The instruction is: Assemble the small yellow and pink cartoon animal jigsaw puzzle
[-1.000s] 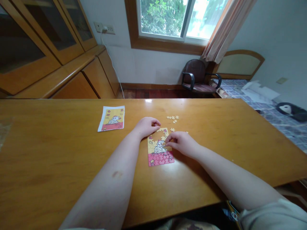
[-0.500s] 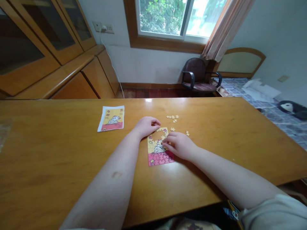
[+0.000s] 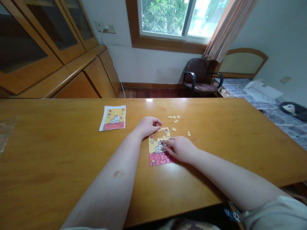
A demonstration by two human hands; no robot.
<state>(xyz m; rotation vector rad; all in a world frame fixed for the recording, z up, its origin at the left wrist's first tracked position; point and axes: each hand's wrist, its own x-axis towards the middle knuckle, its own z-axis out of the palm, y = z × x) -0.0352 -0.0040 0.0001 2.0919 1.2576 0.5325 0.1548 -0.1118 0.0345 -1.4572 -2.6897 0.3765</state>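
A partly assembled jigsaw puzzle (image 3: 160,158), yellow above and pink below with a white animal in the middle, lies on the table in front of me. A gap in its upper part shows the wood beneath. My left hand (image 3: 149,125) rests at the puzzle's upper left edge, fingers loosely bent with a space between them and the thumb. Over the right side lies my right hand (image 3: 180,148), its index finger stretched out and touching pieces by the animal's head. No loose piece shows in either hand. Several loose puzzle pieces (image 3: 174,129) lie behind and to the right.
A printed picture (image 3: 115,120) of the same animal lies on the wooden table (image 3: 72,153) to the left. Clear plastic (image 3: 6,134) sits at the far left edge. Beyond the table stand an armchair (image 3: 196,75) and a bed (image 3: 254,92).
My right hand has shifted slightly down, and its index finger has gone from bent to stretched flat on the puzzle. My left hand stays at the puzzle's edge. The whole view has shifted slightly.
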